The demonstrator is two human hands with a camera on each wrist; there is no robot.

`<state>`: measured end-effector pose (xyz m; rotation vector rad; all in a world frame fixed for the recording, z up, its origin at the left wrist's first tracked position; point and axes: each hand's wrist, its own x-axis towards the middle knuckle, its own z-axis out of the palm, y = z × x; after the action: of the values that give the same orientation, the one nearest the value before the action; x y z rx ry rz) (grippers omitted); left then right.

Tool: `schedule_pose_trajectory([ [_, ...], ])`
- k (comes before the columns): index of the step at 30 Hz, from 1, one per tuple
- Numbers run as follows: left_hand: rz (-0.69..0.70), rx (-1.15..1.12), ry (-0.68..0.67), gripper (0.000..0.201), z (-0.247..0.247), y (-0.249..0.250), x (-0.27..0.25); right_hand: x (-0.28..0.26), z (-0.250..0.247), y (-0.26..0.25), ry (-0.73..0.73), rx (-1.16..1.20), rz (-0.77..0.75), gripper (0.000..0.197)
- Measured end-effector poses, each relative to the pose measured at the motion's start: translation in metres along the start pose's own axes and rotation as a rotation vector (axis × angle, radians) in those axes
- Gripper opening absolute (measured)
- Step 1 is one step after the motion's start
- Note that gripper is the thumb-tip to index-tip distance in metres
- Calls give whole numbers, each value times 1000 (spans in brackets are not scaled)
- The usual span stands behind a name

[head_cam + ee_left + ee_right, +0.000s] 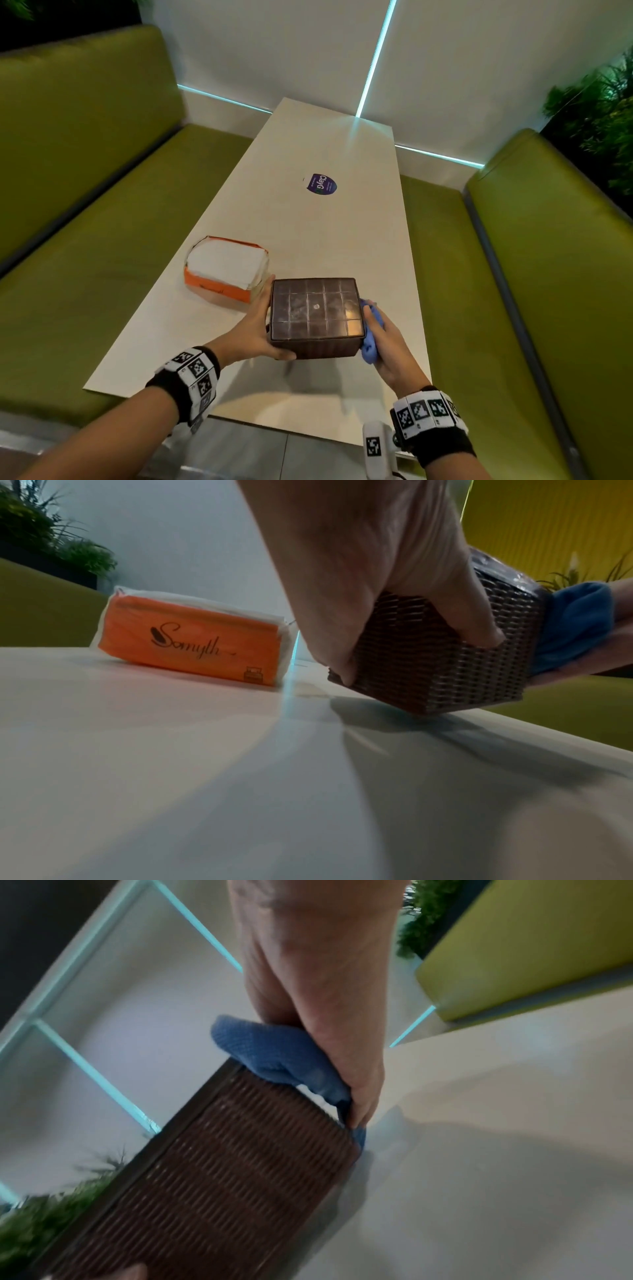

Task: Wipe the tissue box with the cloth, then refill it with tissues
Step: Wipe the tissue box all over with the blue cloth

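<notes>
A brown woven tissue box (317, 317) with a glossy top is tilted, one lower edge on the white table (308, 222). My left hand (263, 325) grips its left side, thumb on the near face (411, 601). My right hand (383, 346) holds a blue cloth (371, 337) against the box's right side; the cloth (277, 1058) is bunched between the fingers and the woven wall (222, 1177). An orange pack of white tissues (226, 269) lies to the left of the box, and in the left wrist view the pack (192, 639) rests flat on the table.
Green bench seats (102, 274) run along both sides of the table. A dark round sticker (322, 185) sits mid-table farther back. A white wall with lit strips (373, 68) closes the far end. Plants (599, 113) stand behind the right bench.
</notes>
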<state>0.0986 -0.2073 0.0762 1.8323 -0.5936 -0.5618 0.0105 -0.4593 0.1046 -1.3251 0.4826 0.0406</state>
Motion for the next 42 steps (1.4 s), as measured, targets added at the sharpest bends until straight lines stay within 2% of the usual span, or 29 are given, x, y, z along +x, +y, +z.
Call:
schedule_pose_trajectory([
  [3, -14, 47, 0, 152, -2, -4, 5, 2, 1, -5, 152, -135, -74, 44],
  [5, -21, 61, -6, 156, -4, -8, 8, 1, 6, -15, 208, -313, -183, 46],
  [7, -24, 63, -16, 156, -4, -11, 11, -2, 14, -24, 154, -458, -313, 54],
  [10, -36, 67, -7, 156, -5, -17, 16, 4, 26, -30, 63, -709, -391, 65],
  [12, -21, 64, -8, 153, -5, -20, 18, 13, 29, -23, 5, -922, -428, 58],
  [14, 18, 97, -15, 142, -4, -20, 20, 24, 30, -11, -10, -1153, -464, 52],
  [16, 51, 133, -3, 129, -3, -19, 21, 30, 30, -7, 0, -1235, -449, 54],
  [18, 82, 145, 17, 123, -2, -20, 21, 31, 30, -4, 10, -1293, -439, 53],
  [21, 126, 133, 57, 122, 2, -26, 22, 16, 39, 8, -83, -1506, -575, 50],
  [24, 160, 132, 66, 125, 2, -31, 24, -7, 48, 22, -200, -1450, -721, 46],
  [27, 130, 88, 53, 127, -1, -34, 24, 1, 35, -4, -263, -1367, -678, 45],
  [30, 110, 90, 68, 128, 3, -33, 28, 34, 27, -26, -143, -1465, -562, 44],
  [32, 128, 86, 93, 126, 7, -34, 31, 42, 44, -20, -58, -1463, -509, 45],
  [33, 154, 91, 108, 120, 7, -36, 31, 37, 58, -10, -82, -1465, -510, 50],
  [35, 190, 126, 88, 93, 6, -35, 30, 15, 84, 12, -247, -1435, -598, 61],
  [37, 206, 182, 24, 65, 7, -30, 28, -2, 93, 15, -334, -1386, -678, 46],
  [38, 216, 186, 10, 63, 7, -25, 27, -2, 93, 5, -349, -1384, -685, 42],
  [39, 223, 165, 21, 70, 8, -23, 27, 6, 90, -4, -351, -1402, -670, 42],
  [40, 218, 138, 42, 85, 8, -25, 29, 16, 87, -12, -348, -1419, -650, 42],
  [42, 224, 140, 108, 114, 10, -33, 34, 38, 83, -30, -239, -1403, -579, 39],
])
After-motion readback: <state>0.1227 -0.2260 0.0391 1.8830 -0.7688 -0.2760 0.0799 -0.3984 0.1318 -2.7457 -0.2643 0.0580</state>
